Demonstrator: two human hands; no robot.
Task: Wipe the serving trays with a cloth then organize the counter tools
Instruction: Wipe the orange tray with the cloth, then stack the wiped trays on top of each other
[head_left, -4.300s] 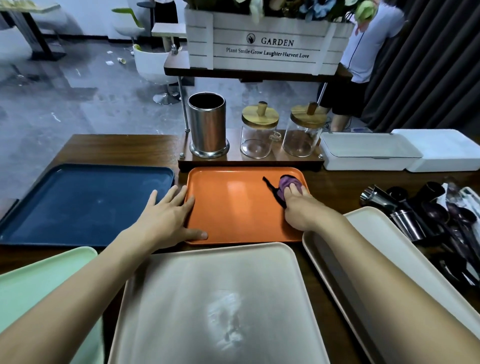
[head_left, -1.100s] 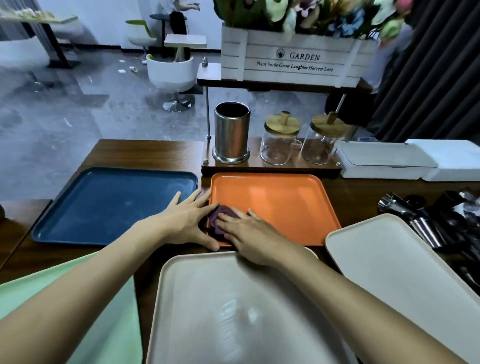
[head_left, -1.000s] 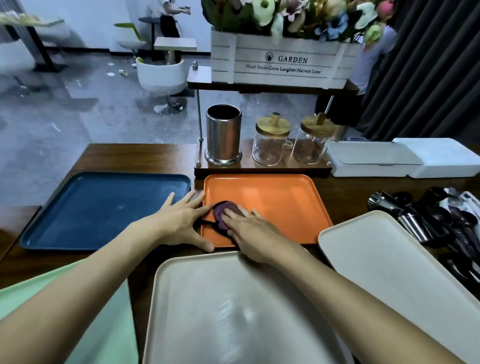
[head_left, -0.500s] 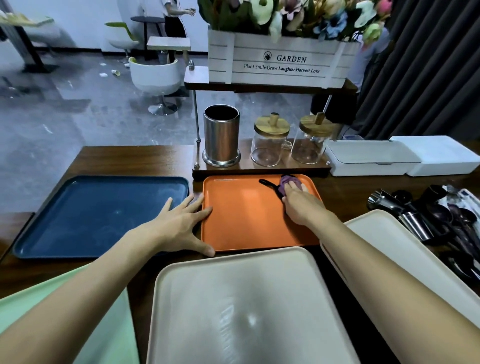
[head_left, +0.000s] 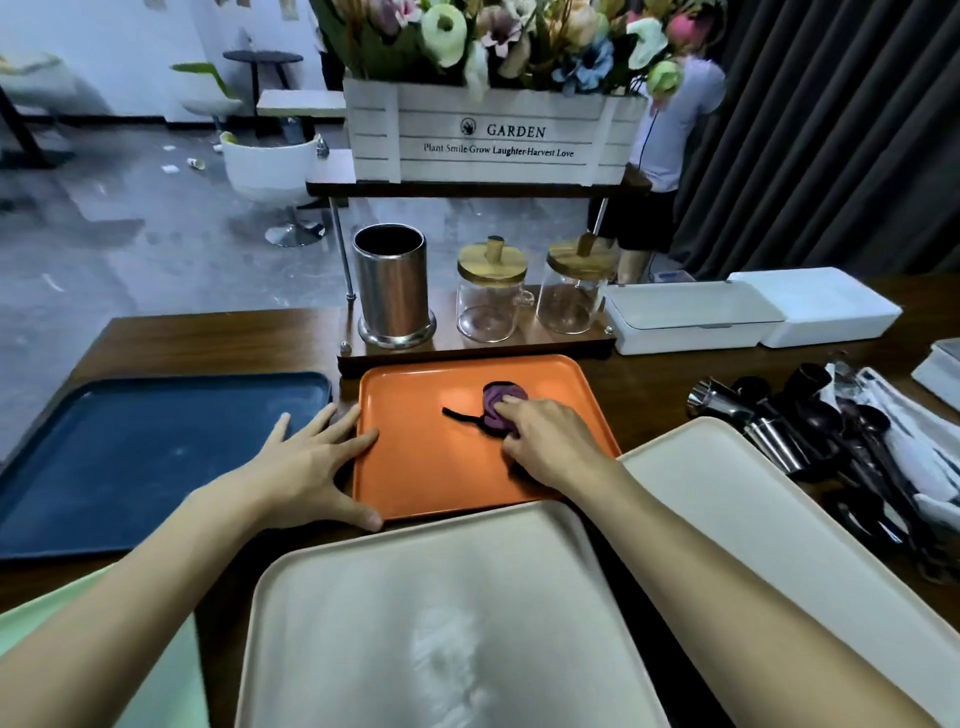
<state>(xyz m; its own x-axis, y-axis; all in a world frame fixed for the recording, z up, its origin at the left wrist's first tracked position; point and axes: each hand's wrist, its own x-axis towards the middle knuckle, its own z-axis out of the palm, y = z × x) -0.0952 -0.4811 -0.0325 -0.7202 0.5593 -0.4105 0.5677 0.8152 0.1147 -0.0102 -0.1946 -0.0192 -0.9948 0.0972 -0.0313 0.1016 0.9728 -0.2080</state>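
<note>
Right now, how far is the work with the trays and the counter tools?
Done: no tray looks clearly finished; the blue tray shows pale smears. In hand: the right hand presses the purple cloth on the orange tray, while the left hand steadies its left edge. Left: the other trays, and the metal tools heaped at the right.

The white flower box (head_left: 493, 137) at the far side says "GARDEN" and "Plant Smile·Grow Laughter·Harvest Love".
</note>
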